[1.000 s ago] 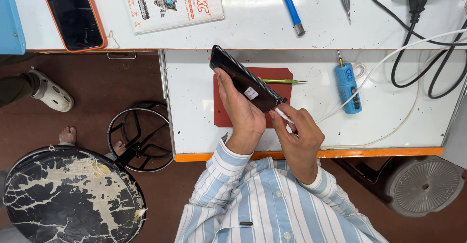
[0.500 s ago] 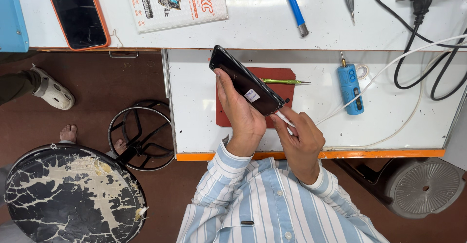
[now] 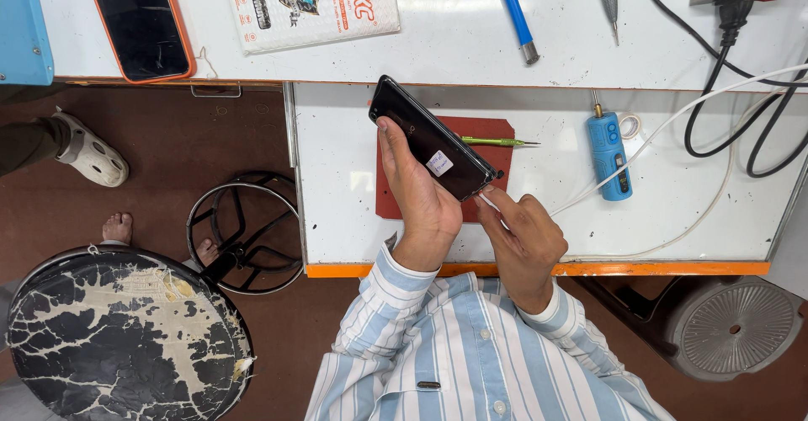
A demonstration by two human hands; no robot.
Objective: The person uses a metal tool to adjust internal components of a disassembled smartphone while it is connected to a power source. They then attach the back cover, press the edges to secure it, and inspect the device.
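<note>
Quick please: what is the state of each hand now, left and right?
Left hand: closed around the black rectangular smartphone, holding it tilted above the red mat.
Right hand: fingers pinched on the thin white cable at the phone's lower end.

Open white bench surface (image 3: 353,210) lies left of the red mat (image 3: 497,130), and again at lower right, below the white cable (image 3: 673,122). Obstacles right of centre: green-handled tool (image 3: 497,141), blue cylindrical tool (image 3: 608,156), black cables (image 3: 741,109). Upper frame is crowded: orange-cased phone (image 3: 139,21), printed packet (image 3: 307,2), blue-handled tool (image 3: 515,13).
</note>
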